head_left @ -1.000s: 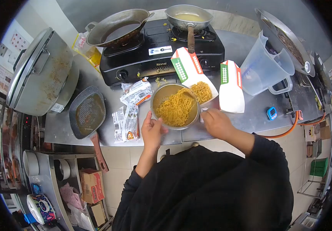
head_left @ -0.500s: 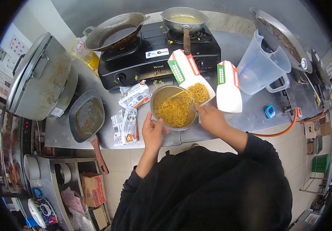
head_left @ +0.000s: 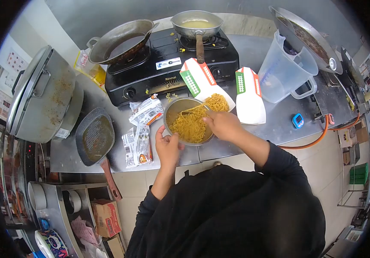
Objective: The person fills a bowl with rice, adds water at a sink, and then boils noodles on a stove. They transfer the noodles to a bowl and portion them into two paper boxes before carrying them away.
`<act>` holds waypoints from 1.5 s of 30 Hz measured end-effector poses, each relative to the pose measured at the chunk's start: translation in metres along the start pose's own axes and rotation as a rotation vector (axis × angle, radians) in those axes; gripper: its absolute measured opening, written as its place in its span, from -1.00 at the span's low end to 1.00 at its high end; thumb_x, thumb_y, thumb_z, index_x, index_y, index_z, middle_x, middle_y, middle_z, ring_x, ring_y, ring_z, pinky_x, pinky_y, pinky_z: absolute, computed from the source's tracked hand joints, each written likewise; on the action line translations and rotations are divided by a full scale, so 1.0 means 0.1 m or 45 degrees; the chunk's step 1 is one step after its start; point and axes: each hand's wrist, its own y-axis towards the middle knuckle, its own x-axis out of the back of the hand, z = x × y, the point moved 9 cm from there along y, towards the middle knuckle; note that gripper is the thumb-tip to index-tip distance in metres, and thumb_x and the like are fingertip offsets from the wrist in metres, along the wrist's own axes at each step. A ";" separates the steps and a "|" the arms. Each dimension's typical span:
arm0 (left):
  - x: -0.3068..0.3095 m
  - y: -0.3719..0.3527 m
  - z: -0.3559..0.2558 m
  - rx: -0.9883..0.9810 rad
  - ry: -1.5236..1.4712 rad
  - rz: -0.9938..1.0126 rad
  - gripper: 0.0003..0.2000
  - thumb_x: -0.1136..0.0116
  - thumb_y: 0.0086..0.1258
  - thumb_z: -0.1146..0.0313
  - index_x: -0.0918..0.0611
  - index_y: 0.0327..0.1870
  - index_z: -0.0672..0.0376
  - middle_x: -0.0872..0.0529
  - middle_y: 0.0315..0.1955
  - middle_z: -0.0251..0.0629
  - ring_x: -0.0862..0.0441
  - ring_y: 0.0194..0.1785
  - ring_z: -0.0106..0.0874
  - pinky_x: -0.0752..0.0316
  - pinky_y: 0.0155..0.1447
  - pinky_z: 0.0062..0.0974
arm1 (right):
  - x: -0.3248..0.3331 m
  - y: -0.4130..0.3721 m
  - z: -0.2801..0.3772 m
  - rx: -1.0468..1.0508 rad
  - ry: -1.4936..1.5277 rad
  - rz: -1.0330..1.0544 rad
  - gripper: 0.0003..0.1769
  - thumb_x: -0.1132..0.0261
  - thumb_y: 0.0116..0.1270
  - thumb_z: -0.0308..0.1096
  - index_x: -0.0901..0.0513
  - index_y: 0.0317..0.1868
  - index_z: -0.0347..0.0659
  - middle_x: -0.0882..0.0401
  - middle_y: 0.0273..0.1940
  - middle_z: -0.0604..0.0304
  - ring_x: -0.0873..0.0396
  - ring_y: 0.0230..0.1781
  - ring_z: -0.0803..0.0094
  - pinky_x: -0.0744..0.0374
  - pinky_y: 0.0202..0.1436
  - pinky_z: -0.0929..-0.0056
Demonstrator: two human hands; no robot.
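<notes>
A round metal bowl of yellow noodles stands at the counter's front edge. My left hand grips its near left rim, thumb and fingers around the edge. Over the bowl's right side, my right hand is closed on a slim utensil that looks like a fork, mostly hidden by the hand and noodles. Some strands stretch from the bowl toward an open white paper box with green and red print. A clump of noodles lies in that box, touching the bowl's far right side.
A second paper box, a plastic jug and a blue timer stand to the right. Opened packets and a grill pan lie left. Behind is a gas stove with a wok and a saucepan.
My right hand has shifted slightly left and up over the bowl, covering more of the utensil. My left hand still holds the rim. The whole view has shifted slightly.
</notes>
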 end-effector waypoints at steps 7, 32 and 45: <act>0.00 0.04 0.01 0.060 0.058 0.009 -0.50 -0.03 0.23 0.43 -0.13 0.15 0.30 -0.55 -0.65 -0.19 -0.41 -0.77 -0.54 -0.31 -0.72 -0.66 | -0.22 0.05 -0.04 0.025 -0.293 0.138 -0.81 -0.02 0.08 -0.41 -0.53 -0.35 -0.26 -0.56 -0.41 -0.01 -0.57 -0.39 0.14 -0.51 -0.38 0.21; -0.15 -0.08 -0.10 0.144 0.120 0.108 -0.42 -0.01 0.24 0.43 0.00 0.20 0.31 -0.53 -0.66 -0.14 -0.50 -0.73 -0.43 -0.43 -0.69 -0.59 | 0.04 -0.15 -0.31 0.120 -0.294 -0.228 -0.83 -0.02 0.06 -0.47 -0.35 -0.29 -0.32 -0.52 -0.47 -0.09 -0.55 -0.50 0.07 -0.49 -0.49 0.14; -0.18 -0.09 -0.08 0.140 0.077 0.133 -0.43 -0.03 0.23 0.41 -0.02 0.17 0.29 -0.53 -0.67 -0.14 -0.50 -0.73 -0.43 -0.43 -0.68 -0.58 | 0.11 -0.23 -0.47 -0.028 -0.329 -0.205 -0.83 0.02 0.08 -0.45 -0.36 -0.28 -0.31 -0.52 -0.44 -0.12 -0.55 -0.45 0.06 -0.50 -0.49 0.17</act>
